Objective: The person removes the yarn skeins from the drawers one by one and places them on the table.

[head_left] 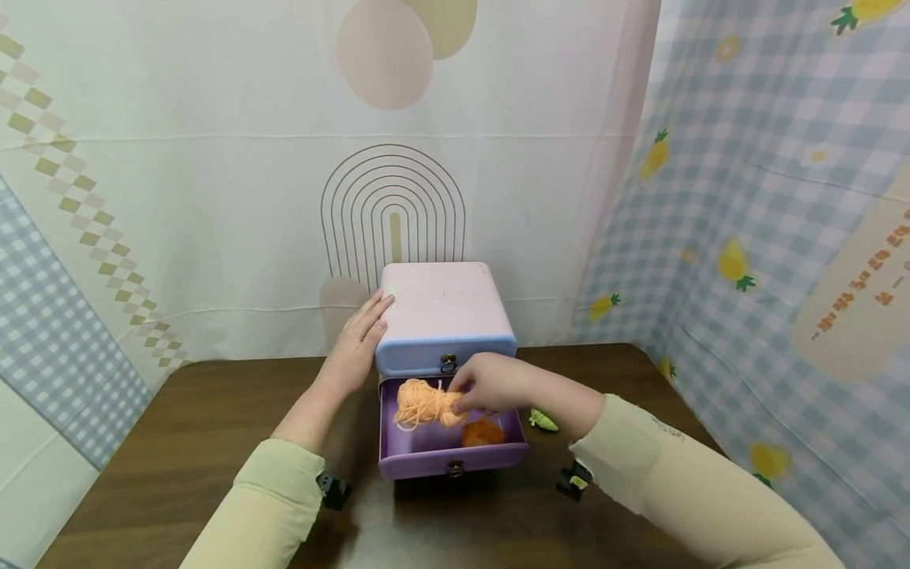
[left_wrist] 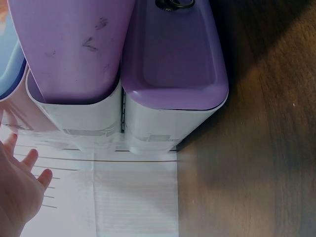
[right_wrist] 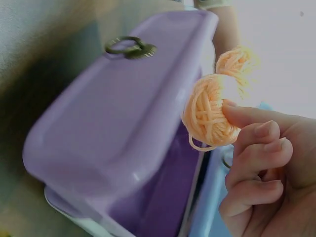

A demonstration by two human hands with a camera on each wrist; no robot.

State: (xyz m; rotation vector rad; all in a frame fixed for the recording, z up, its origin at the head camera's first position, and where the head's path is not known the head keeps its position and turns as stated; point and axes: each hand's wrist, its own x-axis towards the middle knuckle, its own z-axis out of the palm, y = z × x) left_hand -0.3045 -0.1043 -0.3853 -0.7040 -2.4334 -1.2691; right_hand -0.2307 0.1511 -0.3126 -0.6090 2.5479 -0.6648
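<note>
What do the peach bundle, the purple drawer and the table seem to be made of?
Peach bundle: soft, matte yarn, perhaps wool or acrylic; its wound strands show.
Purple drawer: smooth with a soft gloss, probably painted metal or plastic; highlights catch its rounded edge.
Table: dark brown wood or wood-look laminate with a slight sheen; streaky grain shows.

The brown table [head_left: 167, 442] bears a drawer unit [head_left: 448, 299] and a green item [head_left: 543, 420].

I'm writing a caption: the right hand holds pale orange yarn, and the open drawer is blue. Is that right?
One error: the open drawer is purple, not blue, as the head view shows. The right hand does hold pale orange yarn.
</note>
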